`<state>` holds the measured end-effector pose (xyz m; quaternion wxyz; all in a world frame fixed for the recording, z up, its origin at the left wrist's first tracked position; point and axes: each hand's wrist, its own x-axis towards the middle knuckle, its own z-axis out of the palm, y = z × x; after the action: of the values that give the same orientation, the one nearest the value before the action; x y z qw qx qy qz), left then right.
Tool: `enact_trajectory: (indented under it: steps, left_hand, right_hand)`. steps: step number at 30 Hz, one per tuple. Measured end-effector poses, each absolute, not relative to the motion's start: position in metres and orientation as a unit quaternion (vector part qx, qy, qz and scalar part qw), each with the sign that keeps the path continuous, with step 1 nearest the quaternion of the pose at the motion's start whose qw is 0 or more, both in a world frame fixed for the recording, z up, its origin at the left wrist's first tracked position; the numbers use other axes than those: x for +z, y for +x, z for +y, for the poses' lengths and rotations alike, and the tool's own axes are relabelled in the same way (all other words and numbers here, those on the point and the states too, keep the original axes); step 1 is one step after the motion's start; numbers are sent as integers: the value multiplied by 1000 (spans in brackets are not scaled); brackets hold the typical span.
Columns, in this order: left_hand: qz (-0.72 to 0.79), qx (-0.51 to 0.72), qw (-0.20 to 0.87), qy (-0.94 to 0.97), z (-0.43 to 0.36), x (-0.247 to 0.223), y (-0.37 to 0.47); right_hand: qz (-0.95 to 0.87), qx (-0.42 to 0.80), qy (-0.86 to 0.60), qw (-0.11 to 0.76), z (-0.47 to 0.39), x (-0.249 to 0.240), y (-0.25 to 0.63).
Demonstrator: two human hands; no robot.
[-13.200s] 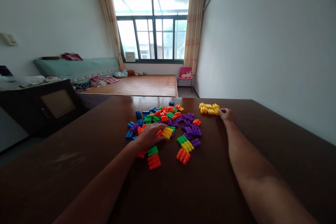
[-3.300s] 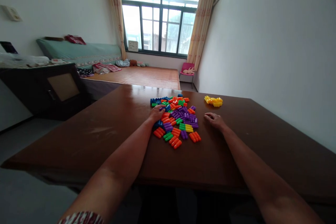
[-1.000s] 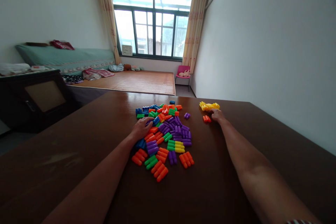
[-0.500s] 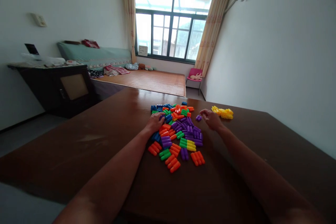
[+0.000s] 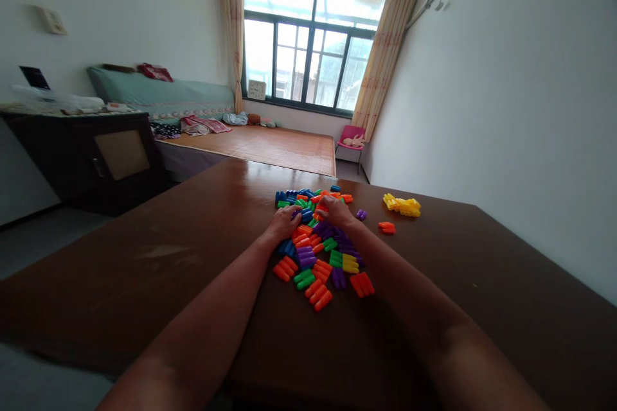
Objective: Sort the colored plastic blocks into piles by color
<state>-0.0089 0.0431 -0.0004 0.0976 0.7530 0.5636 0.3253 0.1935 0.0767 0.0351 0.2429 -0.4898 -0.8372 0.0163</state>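
Many plastic pieces in blue, green, orange, purple and yellow lie in a loose pile on the brown table. My left hand rests at the pile's left side, fingers curled by blue pieces; what it holds, if anything, is hidden. Over the upper middle of the pile, my right hand has its fingertips closed down at orange pieces, and its grasp is too small to make out. An orange piece lies apart on the right, near a yellow cluster. A small purple piece sits just beyond my right wrist.
Behind the table stands a bed with cloths on it. A dark cabinet is at the left, and a pink chair stands below the window. White walls rise on both sides.
My right hand has moved left from beside the purple piece onto the pile. An orange piece now lies on the right, below the yellow cluster. My left hand has stayed about where it was.
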Motion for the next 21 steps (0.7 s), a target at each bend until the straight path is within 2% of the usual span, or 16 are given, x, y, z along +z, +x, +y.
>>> enact_trajectory:
  steps: [5, 8, 10, 14, 16, 18, 21]
  left_hand:
    - [559, 312, 92, 763, 42, 3, -10]
    - [564, 303, 78, 765, 44, 2, -11]
    - [565, 302, 73, 764, 46, 1, -12]
    - [558, 301, 77, 770, 47, 1, -13]
    - [559, 294, 77, 772, 47, 2, -13]
    - [563, 284, 77, 772, 46, 3, -14]
    - [563, 276, 83, 774, 46, 4, -14]
  right_hand:
    - [-723, 50, -596, 345, 58, 49, 286]
    - [-611, 85, -674, 406, 42, 37, 363]
    - [-570, 81, -705, 414, 31, 24, 403]
    - [-545, 27, -737, 400, 26, 14, 430]
    - [-589, -16, -715, 376, 32, 17, 425]
    - [-669, -9, -673, 315, 39, 21, 417]
    - [-737, 79, -638, 208, 42, 22, 406]
